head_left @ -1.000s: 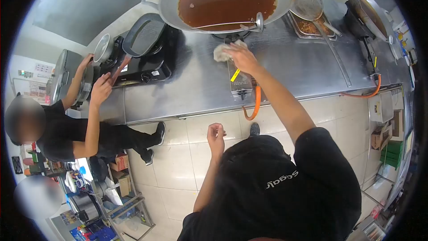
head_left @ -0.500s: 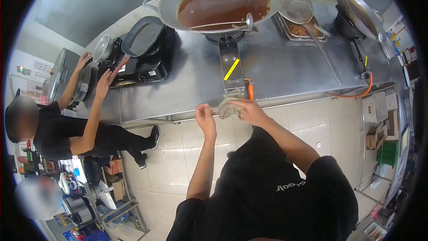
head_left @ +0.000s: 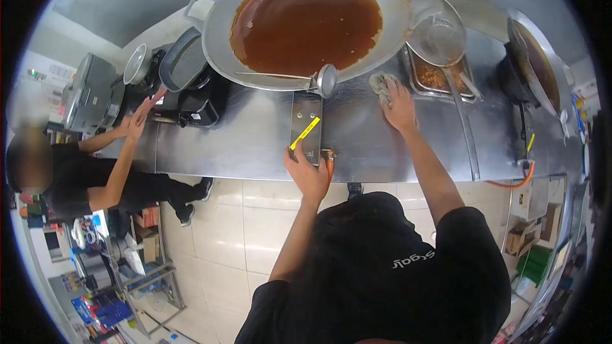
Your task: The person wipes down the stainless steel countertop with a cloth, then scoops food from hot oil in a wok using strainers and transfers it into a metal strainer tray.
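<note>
My right hand presses a grey cloth on the steel counter, just left of the metal tray. Fingers spread around its front end, my left hand grips the burner's front box, which carries a yellow label. An orange hose runs beside that hand. Above the box rests a large wok of brown liquid, with a ladle-like tool lying across its near rim.
A strainer lies over the tray of brown bits, its handle reaching toward the counter edge. Another wok stands at the right. At the left, a co-worker has both hands near a square pan on a black stove.
My right hand has moved the cloth from the counter's front edge up onto its top, rightward. My left hand has come up to the burner box. The co-worker's hands have drawn together.
</note>
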`<state>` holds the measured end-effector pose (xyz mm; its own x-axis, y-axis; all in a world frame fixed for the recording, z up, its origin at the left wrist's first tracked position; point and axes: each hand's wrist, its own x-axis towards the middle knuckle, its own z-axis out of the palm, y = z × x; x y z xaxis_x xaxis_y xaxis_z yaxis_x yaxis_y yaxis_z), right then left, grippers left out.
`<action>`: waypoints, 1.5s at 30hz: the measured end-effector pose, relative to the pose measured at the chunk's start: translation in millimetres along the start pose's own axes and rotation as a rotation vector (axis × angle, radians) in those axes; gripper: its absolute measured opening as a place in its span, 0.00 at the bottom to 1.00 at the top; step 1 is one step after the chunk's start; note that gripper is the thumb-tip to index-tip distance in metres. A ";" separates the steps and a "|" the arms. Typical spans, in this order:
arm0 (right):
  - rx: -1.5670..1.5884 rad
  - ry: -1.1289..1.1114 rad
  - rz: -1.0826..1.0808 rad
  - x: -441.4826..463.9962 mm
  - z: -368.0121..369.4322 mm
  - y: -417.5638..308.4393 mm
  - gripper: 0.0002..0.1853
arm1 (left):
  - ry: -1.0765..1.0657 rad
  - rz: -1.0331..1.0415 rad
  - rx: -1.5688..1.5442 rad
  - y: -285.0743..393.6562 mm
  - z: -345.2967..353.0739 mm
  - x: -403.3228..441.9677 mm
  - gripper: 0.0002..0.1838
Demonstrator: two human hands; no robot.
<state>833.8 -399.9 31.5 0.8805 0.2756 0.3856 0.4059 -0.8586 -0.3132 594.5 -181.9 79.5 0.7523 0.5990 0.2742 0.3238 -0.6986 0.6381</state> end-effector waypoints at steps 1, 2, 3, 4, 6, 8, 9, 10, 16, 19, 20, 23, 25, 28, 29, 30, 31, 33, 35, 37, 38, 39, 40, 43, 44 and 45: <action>0.041 -0.009 -0.012 9.7 7.6 5.6 0.31 | -0.012 -0.007 0.008 -4.7 0.0 2.7 0.44; 0.083 -0.014 -0.025 23.3 17.7 10.2 0.32 | -0.021 -0.011 0.015 -9.6 0.9 7.4 0.43; 0.053 0.006 -0.071 37.7 26.5 11.6 0.32 | -0.037 -0.018 0.022 -15.3 -0.9 11.2 0.43; 0.019 0.018 -0.113 49.0 31.7 10.5 0.31 | -0.045 -0.013 0.019 -18.2 -9.4 23.2 0.43; -0.009 -0.002 -0.178 59.5 36.3 1.8 0.30 | -0.035 0.040 -0.023 -49.5 -21.8 56.0 0.46; 0.013 -0.053 -0.217 61.3 41.8 -25.7 0.29 | -0.104 0.126 0.049 -85.6 -37.9 98.5 0.48; 0.075 -0.083 -0.258 56.2 51.9 -37.9 0.28 | -0.120 0.169 0.061 -102.4 -42.0 119.1 0.49; 0.135 -0.117 -0.300 47.8 59.7 -51.2 0.28 | -0.139 0.208 0.068 -117.1 -44.7 134.7 0.51; 0.396 -0.255 -0.503 2.4 96.7 -177.5 0.27 | -0.271 0.210 0.093 -145.2 -58.8 181.7 0.56; 0.654 -0.536 -0.534 -69.8 72.1 -215.5 0.23 | -0.288 0.210 0.093 -148.6 -60.8 189.2 0.58; 0.624 -0.495 -0.667 -98.9 58.9 -219.7 0.22 | -0.280 0.225 0.102 -151.8 -58.6 189.4 0.58; 0.781 -0.702 -0.752 -164.6 19.0 -213.2 0.26 | -0.273 0.197 0.082 -153.4 -58.4 181.2 0.57; 1.108 -0.834 -0.437 -162.7 -21.4 -195.0 0.28 | -0.276 0.181 0.057 -153.4 -56.5 181.1 0.57; 1.054 -0.819 -0.070 -107.8 -87.3 -138.0 0.26 | -0.259 0.156 0.025 -158.3 -50.9 168.2 0.55; 1.105 -0.631 -0.060 -93.6 -85.0 -111.4 0.23 | -0.254 0.147 0.017 -155.1 -50.4 161.1 0.55; 0.930 -0.563 -0.018 -71.2 -88.8 -88.9 0.22 | -0.243 0.146 0.012 -152.4 -50.3 158.3 0.55; 0.755 -0.509 0.033 -48.7 -92.6 -66.4 0.20 | -0.231 0.143 0.013 -151.4 -49.7 156.8 0.55; 0.219 -0.110 -0.095 -40.5 -36.1 -13.7 0.22 | -0.215 0.142 0.011 -149.5 -46.4 148.6 0.54; 0.106 -0.077 -0.045 -72.4 -18.2 -47.5 0.23 | -0.187 0.157 0.033 -148.5 -41.4 142.4 0.54; 0.182 -0.081 -0.150 -118.0 4.5 -94.4 0.25 | -0.169 0.158 0.037 -148.0 -39.4 143.1 0.53; 0.297 -0.219 -0.190 -142.5 -0.6 -125.4 0.25 | -0.171 0.141 0.023 -147.6 -37.1 138.9 0.53; 0.364 -0.241 -0.281 -171.2 -8.8 -150.7 0.26 | -0.177 0.120 0.009 -145.7 -35.1 131.3 0.53; 0.430 -0.257 -0.372 -188.5 -14.6 -164.9 0.26 | -0.184 0.104 0.017 -138.5 -36.8 128.2 0.53; 0.426 -0.300 -0.496 -205.8 -30.6 -142.7 0.28 | -0.188 0.050 0.053 -124.5 -38.8 112.0 0.53; 0.387 -0.271 -0.453 -211.6 -36.7 -126.2 0.28 | -0.183 0.040 0.071 -121.2 -36.6 107.5 0.53; 0.346 -0.239 -0.415 -215.9 -44.4 -102.2 0.28 | -0.173 0.030 0.087 -118.5 -33.5 104.5 0.53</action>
<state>591.3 -390.9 18.7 0.6452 0.6830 0.3426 0.7494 -0.4781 -0.4581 615.5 -23.3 56.6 0.8474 0.5064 0.1598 0.3423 -0.7510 0.5646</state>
